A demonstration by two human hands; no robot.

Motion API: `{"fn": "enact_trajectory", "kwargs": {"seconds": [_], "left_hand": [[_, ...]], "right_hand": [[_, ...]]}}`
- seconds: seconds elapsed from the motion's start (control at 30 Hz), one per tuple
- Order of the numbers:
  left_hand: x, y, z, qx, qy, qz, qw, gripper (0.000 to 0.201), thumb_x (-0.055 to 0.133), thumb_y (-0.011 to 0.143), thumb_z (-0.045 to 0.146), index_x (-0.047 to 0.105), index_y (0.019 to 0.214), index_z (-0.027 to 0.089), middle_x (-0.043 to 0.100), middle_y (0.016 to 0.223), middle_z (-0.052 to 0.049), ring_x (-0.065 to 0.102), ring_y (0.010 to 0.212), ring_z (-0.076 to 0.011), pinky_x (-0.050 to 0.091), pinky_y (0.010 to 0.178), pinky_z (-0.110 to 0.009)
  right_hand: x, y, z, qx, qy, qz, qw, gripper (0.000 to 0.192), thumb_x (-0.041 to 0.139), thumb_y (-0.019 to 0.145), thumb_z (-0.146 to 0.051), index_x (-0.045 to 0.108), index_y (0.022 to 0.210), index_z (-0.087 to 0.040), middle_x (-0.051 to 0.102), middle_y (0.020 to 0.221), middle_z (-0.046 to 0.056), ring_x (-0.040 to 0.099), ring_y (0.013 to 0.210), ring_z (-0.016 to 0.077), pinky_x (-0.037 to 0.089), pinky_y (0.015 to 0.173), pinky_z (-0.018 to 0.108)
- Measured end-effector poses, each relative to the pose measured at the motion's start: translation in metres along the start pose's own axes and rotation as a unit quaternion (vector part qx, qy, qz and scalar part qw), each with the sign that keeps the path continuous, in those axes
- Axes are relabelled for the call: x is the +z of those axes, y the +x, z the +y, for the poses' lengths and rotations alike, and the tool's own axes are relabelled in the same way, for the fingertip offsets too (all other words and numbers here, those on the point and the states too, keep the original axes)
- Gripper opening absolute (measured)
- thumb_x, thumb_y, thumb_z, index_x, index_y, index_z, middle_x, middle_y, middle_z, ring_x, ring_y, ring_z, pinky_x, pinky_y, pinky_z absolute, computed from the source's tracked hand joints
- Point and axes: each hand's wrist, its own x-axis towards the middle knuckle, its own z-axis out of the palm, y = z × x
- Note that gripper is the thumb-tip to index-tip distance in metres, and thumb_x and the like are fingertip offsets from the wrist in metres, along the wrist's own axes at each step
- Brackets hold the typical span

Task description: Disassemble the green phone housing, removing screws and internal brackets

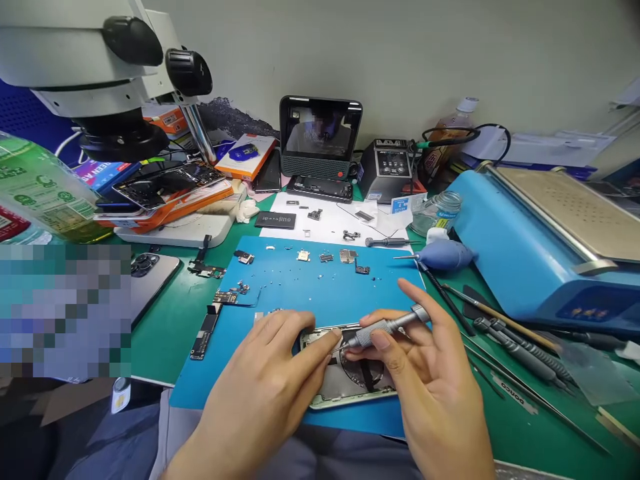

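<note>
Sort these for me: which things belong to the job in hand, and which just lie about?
Likely in the job:
- screwdriver in the right hand
- phone housing under the left hand
- blue mat beneath it

Seemingly lying about:
- green-labelled bottle
- orange-white box
- glass jar

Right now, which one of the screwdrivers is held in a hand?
The silver screwdriver, in the right hand; the darker screwdriver near the blue blower and the grey tools farther right lie unheld.

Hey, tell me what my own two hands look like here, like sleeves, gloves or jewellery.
Your left hand and right hand are both ungloved, with no rings, watch or bracelet visible. No sleeve shows on either wrist, and I see no markings.
</note>
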Motion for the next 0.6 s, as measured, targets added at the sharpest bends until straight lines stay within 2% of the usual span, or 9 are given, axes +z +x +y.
{"fn": "enact_trajectory", "kwargs": {"seconds": [0.27,0.47,0.6], "left_hand": [[-0.0015,-0.0016,-0.0002,0.003,0.002,-0.002,1.0,0.038,0.047,0.114,0.016,0.065,0.145,0.028,0.064,0.125,-0.011,0.06,0.111,-0.0308,0.05,0.092,-0.051],[-0.0014,-0.0007,0.0,-0.001,0.002,-0.006,1.0,0.037,0.045,0.115,0.018,0.063,0.145,0.028,0.064,0.125,-0.011,0.06,0.11,-0.0307,0.05,0.092,-0.052],[-0.0009,-0.0003,0.0,-0.001,-0.001,-0.008,1.0,0.037,0.045,0.115,0.019,0.062,0.147,0.029,0.063,0.126,-0.011,0.06,0.111,-0.031,0.05,0.092,-0.053]], "right_hand": [[0.0018,0.0011,-0.0014,-0.006,0.013,-0.001,1.0,0.054,0.077,0.099,-0.044,0.054,0.147,-0.036,0.079,0.105,0.003,0.08,0.073,0.0188,0.072,0.073,0.033],[0.0021,0.0007,-0.0008,-0.009,0.018,0.0,1.0,0.053,0.077,0.099,-0.043,0.054,0.147,-0.034,0.08,0.104,0.003,0.081,0.074,0.0173,0.072,0.075,0.029],[0.0022,0.0004,-0.0016,-0.008,0.014,-0.002,1.0,0.056,0.076,0.099,-0.044,0.053,0.148,-0.032,0.08,0.105,0.004,0.081,0.074,0.018,0.072,0.075,0.031]]}}
